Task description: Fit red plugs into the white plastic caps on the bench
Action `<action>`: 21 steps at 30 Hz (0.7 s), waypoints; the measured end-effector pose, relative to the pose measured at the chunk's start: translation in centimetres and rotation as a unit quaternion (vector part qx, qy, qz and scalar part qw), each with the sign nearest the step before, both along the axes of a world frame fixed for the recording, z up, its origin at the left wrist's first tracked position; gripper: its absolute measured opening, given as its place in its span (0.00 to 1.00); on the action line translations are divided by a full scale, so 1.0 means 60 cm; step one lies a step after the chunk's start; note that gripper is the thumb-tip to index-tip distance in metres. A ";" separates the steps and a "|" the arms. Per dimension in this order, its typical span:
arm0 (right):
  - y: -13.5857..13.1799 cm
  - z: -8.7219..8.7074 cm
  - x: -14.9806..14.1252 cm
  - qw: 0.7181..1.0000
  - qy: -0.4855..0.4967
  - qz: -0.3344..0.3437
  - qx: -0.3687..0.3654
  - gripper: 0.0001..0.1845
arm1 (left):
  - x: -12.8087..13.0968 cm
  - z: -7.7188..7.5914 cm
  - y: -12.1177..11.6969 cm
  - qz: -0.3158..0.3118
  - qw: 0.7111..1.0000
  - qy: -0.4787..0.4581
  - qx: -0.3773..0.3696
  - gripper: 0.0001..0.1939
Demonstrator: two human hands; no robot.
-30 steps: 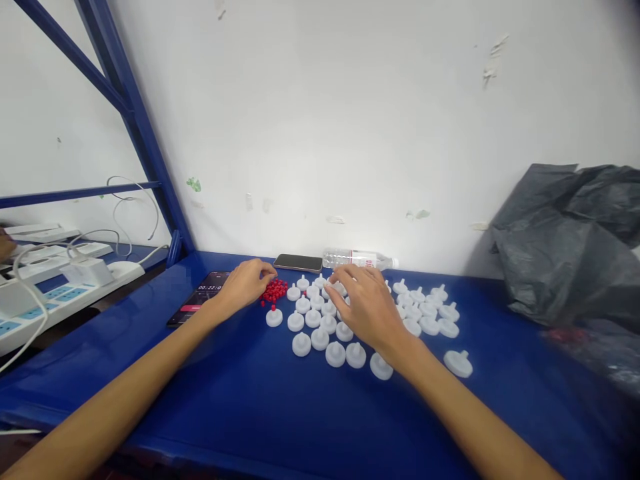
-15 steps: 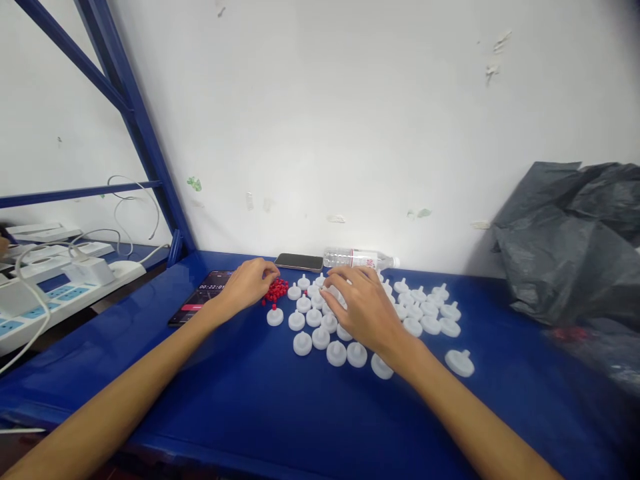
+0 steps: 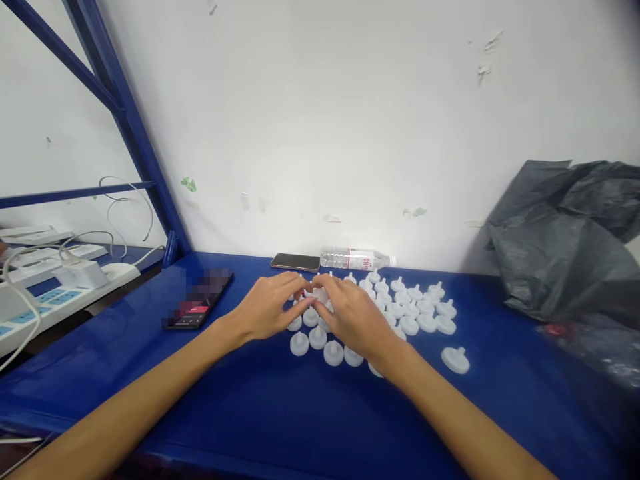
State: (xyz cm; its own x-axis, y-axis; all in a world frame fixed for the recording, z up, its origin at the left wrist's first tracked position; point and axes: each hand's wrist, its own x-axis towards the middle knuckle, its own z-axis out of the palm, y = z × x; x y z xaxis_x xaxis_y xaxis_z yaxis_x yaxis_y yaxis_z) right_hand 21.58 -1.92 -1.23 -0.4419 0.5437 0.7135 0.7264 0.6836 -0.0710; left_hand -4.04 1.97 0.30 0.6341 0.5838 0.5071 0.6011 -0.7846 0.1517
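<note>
Several white plastic caps (image 3: 415,310) with small stems lie in rows on the blue table (image 3: 260,407). My left hand (image 3: 265,310) and my right hand (image 3: 353,319) meet over the far left rows, fingertips together. Between them is one white cap (image 3: 320,294), pinched in my right fingers. My left fingers are pinched against it; what they hold is hidden. The red pieces are hidden behind my left hand. One cap (image 3: 455,360) lies apart at the right.
A dark phone (image 3: 197,307) with a lit screen lies left of my hands. Another phone (image 3: 296,262) and a lying water bottle (image 3: 356,258) rest by the wall. Black plastic bags (image 3: 565,253) fill the right. Power strips (image 3: 50,293) and a blue frame (image 3: 130,127) stand at the left.
My left hand has left the red pile and moved right to meet my right hand, which lifted a white cap and drew slightly left. The view shifted a little.
</note>
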 end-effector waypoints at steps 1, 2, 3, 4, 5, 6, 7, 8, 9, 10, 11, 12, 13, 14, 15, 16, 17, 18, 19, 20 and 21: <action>-0.002 0.000 -0.002 1.000 0.004 0.003 0.004 0.10 | 0.002 -0.003 0.001 -0.006 1.000 0.000 0.006 0.12; -0.004 0.001 -0.004 1.000 0.006 0.006 0.008 0.10 | 0.004 -0.005 0.002 -0.010 1.000 -0.002 0.010 0.12; -0.006 0.002 -0.006 1.000 0.008 0.008 0.013 0.11 | 0.004 -0.005 0.003 -0.013 1.000 -0.004 0.012 0.13; -0.007 0.002 -0.008 1.000 0.007 0.012 0.016 0.11 | 0.004 -0.004 0.004 -0.013 1.000 -0.004 0.009 0.14; -0.009 0.003 -0.009 1.000 0.005 0.016 0.018 0.11 | 0.002 -0.002 0.005 -0.012 1.000 -0.003 0.003 0.13; -0.010 0.004 -0.010 1.000 0.004 0.019 0.019 0.11 | 0.000 0.001 0.006 -0.010 1.000 -0.003 -0.005 0.13; -0.011 0.005 -0.011 1.000 0.003 0.019 0.020 0.11 | -0.003 0.004 0.007 -0.007 1.000 -0.005 -0.014 0.12; -0.012 0.005 -0.012 1.000 0.003 0.017 0.022 0.11 | -0.005 0.007 0.008 -0.003 1.000 -0.009 -0.023 0.12; -0.013 0.006 -0.012 1.000 0.004 0.013 0.026 0.11 | -0.008 0.009 0.009 0.001 0.999 -0.013 -0.031 0.13; -0.014 0.006 -0.012 1.000 0.005 0.008 0.029 0.10 | -0.010 0.009 0.010 0.003 0.999 -0.017 -0.039 0.14; -0.014 0.006 -0.012 0.999 0.007 0.002 0.033 0.10 | -0.012 0.009 0.011 0.003 0.999 -0.021 -0.044 0.15; -0.014 0.007 -0.011 0.999 0.009 -0.003 0.034 0.11 | -0.013 0.007 0.012 0.000 0.999 -0.025 -0.049 0.16; -0.015 0.007 -0.010 0.999 0.011 -0.008 0.033 0.11 | -0.013 0.005 0.013 -0.006 0.998 -0.029 -0.051 0.16; -0.015 0.008 -0.009 0.999 0.014 -0.012 0.030 0.12 | -0.013 0.003 0.014 -0.014 0.998 -0.034 -0.050 0.16; -0.015 0.008 -0.008 0.999 0.016 -0.014 0.029 0.13 | -0.012 0.001 0.015 -0.024 0.998 -0.041 -0.047 0.16; -0.015 0.008 -0.007 0.999 0.018 -0.015 0.029 0.13 | -0.011 -0.001 0.015 -0.032 0.997 -0.049 -0.042 0.16; -0.015 0.009 -0.007 0.999 0.020 -0.013 0.031 0.13 | -0.011 -0.002 0.015 -0.038 0.997 -0.057 -0.035 0.15; -0.015 0.009 -0.007 0.999 0.022 -0.012 0.032 0.12 | -0.011 -0.001 0.016 -0.041 0.997 -0.065 -0.027 0.14; -0.014 0.008 -0.007 0.999 0.023 -0.013 0.032 0.11 | -0.011 0.000 0.016 -0.039 0.996 -0.073 -0.020 0.14; -0.014 0.008 -0.008 0.999 0.025 -0.016 0.030 0.11 | -0.012 0.002 0.017 -0.033 0.996 -0.080 -0.014 0.13; -0.014 0.007 -0.008 0.999 0.026 -0.020 0.026 0.12 | -0.014 0.005 0.018 -0.026 0.996 -0.085 -0.011 0.13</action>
